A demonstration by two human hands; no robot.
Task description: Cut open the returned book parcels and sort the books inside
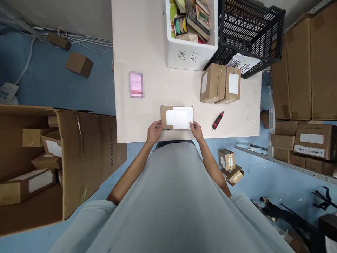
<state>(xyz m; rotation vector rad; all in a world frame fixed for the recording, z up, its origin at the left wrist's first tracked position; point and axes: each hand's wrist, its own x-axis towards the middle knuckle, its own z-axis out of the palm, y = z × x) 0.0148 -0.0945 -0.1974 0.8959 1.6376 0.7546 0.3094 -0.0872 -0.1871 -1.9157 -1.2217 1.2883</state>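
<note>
A flat brown cardboard box (163, 113) with white labels (183, 117) on top lies near the front edge of the white table. At its lower left corner, my left hand (154, 132) is closed, gripping the edge between thumb and fingers. My right hand (196, 130) pinches the lower right corner, its thumb resting on the label. To the right of that hand a red and black utility knife (218, 120) lies on the tabletop, touched by neither hand.
Two cardboard boxes (217, 83) stand beyond the knife. Behind them are a white bin (192, 54) of books and a black crate (250, 35). A blurred pink item (136, 84) lies at left. A large open carton (79, 158) with parcels flanks the table; shelving (292, 172) is at right.
</note>
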